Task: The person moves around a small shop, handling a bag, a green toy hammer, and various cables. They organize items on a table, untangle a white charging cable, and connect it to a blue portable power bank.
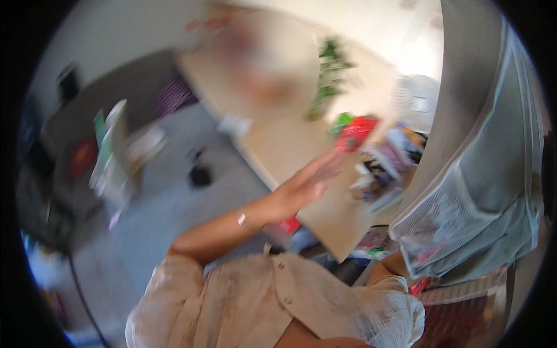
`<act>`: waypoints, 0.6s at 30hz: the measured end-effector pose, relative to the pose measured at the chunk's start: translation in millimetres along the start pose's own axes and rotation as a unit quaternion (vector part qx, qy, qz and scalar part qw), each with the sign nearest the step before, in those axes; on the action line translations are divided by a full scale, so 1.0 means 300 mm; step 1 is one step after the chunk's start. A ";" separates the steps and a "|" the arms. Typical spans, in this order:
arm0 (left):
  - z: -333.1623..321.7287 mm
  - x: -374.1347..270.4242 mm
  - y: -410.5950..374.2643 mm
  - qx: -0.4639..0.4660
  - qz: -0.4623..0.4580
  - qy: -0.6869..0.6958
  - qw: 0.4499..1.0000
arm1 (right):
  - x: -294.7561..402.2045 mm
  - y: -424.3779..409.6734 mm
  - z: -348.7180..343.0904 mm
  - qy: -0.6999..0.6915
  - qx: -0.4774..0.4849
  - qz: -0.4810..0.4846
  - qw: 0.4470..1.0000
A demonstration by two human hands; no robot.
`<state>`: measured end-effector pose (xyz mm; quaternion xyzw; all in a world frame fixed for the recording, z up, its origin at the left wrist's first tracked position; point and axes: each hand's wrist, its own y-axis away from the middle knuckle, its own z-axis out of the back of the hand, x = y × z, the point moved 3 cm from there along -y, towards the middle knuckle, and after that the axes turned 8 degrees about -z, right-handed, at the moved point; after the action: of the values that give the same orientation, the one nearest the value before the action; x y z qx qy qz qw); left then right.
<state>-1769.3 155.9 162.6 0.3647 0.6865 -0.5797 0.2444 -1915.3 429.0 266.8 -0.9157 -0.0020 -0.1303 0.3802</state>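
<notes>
My left hand [304, 185] reaches over the light wooden table [278, 135], its fingers stretched out and its thumb apart. The fingertips are at the near edge of a shiny red packet [354, 134]; blur hides whether they touch it. Behind the packet is a bright green item [341, 122]. A bracelet [241, 216] circles my left wrist. My right hand is out of view; its forearm [386, 265] passes behind a hanging grey-green fabric piece with a white mesh pocket [450, 217].
Mixed small items [383, 163] crowd the table's right side near a white fan [420, 102]. A leafy plant [328, 78] stands farther back. Left of the table are a dark sofa [126, 82], a pale cloth-like item [109, 161] and a black object [200, 175] on the grey floor.
</notes>
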 end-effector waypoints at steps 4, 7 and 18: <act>0.175 -0.065 0.256 -0.258 0.050 0.203 0.943 | 0.118 0.567 -0.028 -0.028 0.234 -0.152 0.960; 0.380 -0.046 0.567 -0.283 -0.044 0.292 0.912 | 0.283 0.950 -0.036 -0.072 0.432 -0.281 0.854; 0.641 -0.044 0.917 -0.368 -0.022 0.358 0.858 | 0.555 1.375 -0.122 -0.305 0.754 -0.243 0.528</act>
<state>-1562.4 -17.2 -37.4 0.4152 0.8978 -0.1195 0.0852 -1720.7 94.4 44.7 -0.2361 -0.4378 0.1197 0.8592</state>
